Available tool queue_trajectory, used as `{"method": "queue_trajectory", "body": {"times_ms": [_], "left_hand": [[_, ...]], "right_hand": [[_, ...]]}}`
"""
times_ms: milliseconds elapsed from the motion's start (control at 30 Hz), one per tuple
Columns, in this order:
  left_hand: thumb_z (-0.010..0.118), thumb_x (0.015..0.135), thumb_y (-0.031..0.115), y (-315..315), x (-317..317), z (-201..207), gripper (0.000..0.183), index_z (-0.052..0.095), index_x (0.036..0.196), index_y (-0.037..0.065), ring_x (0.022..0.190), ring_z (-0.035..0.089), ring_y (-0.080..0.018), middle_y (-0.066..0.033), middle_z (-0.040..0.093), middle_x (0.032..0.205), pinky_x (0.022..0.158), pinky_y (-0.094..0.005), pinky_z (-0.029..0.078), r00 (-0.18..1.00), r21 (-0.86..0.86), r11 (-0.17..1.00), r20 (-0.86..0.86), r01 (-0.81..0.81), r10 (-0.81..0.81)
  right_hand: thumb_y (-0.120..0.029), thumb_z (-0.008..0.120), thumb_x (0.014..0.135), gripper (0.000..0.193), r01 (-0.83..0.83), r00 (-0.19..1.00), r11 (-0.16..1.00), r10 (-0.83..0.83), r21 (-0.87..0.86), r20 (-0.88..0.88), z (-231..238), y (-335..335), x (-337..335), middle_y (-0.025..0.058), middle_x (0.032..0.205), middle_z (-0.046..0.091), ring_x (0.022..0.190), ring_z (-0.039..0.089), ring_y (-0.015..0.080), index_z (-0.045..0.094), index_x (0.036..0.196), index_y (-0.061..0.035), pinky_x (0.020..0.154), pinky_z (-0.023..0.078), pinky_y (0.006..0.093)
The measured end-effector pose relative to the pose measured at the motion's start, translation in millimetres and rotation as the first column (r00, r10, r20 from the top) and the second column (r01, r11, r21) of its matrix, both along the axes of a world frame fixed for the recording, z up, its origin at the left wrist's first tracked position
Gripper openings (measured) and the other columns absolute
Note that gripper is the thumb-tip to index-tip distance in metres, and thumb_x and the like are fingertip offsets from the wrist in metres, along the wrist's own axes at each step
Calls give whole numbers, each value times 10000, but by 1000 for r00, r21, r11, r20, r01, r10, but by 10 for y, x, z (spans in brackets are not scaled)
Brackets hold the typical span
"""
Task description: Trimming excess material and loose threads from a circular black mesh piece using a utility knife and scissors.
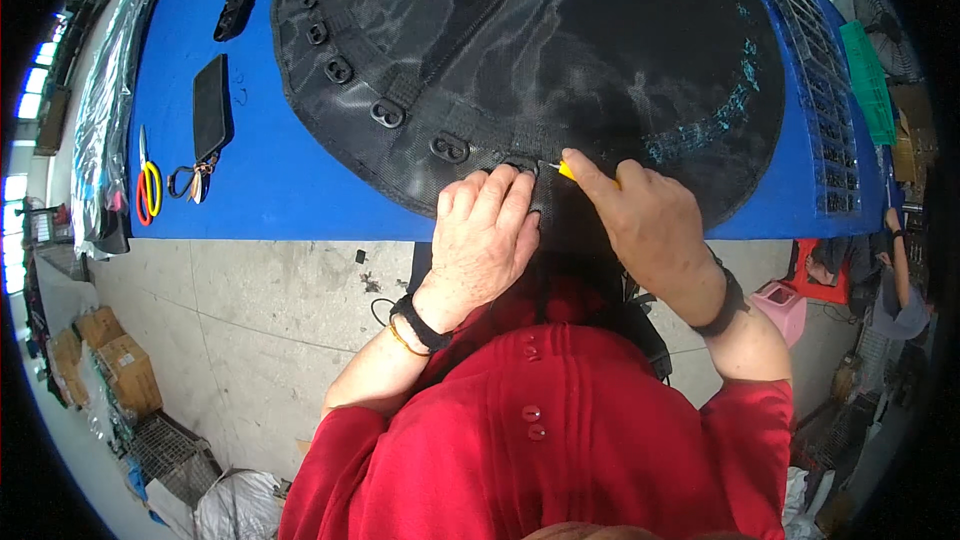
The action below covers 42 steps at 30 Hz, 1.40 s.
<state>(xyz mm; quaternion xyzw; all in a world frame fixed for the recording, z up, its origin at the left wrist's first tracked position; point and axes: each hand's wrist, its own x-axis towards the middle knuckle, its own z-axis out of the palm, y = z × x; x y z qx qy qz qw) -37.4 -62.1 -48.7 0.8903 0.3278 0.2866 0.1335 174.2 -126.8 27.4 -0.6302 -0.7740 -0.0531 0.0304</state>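
Note:
A large round black mesh sheet (470, 50) lies over the table, with several black plastic buckles (388, 113) fixed in a row along its left and near rim. My left hand (480, 240) grips the sheet's near edge, its fingers close together and their tips on one of the buckles (518, 162). Just right of it, my right hand (650, 220) is closed around a small yellow-handled tool (567, 171). The tool's thin metal tip points left toward that same buckle. Most of its handle is hidden in the hand, so its exact kind does not show.
On the blue tabletop (300, 190) at left lie red-and-yellow scissors (148, 190), a dark phone (211, 108), keys (200, 183) and a black object (235, 12). A divided clear tray (835, 130) runs along the right. Another person's arm (898, 255) shows at far right.

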Motion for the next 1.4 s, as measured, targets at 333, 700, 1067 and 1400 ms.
{"method": "queue_trajectory", "body": {"times_ms": [333,700,1067,1400], "left_hand": [[790,817,173,-11,-7,-13,579,632,1361,54,1177,578,-341,-122,610,1314,1021,-476,434,1000,3,1000,-8,-4,4],[788,808,166,-10,7,-6,579,635,1355,50,1178,578,-339,-122,610,1312,1018,-473,434,1000,1,1000,-3,-1,1],[786,800,167,-13,15,-7,575,634,1342,53,1169,583,-342,-121,609,1298,1008,-475,437,1000,4,1000,1,-11,11],[786,806,168,-11,8,5,558,638,1332,55,1165,583,-347,-118,611,1293,1006,-478,437,1000,-6,1000,-2,-8,8]], "right_hand": [[-95,677,901,542,-58,993,998,61,32,-99,52,108,1,53,837,569,740,672,220,645,1436,-173,674,554,339],[-86,664,917,555,-128,988,990,132,63,-74,-56,240,-10,52,821,535,720,639,223,630,1461,-189,643,535,354],[-149,662,937,519,-117,993,992,118,-41,0,54,234,-45,52,881,588,783,676,215,618,1454,-166,692,545,328],[-122,674,934,517,-66,998,993,68,-100,17,143,137,-25,53,886,594,772,684,216,615,1447,-160,692,556,329]]}}
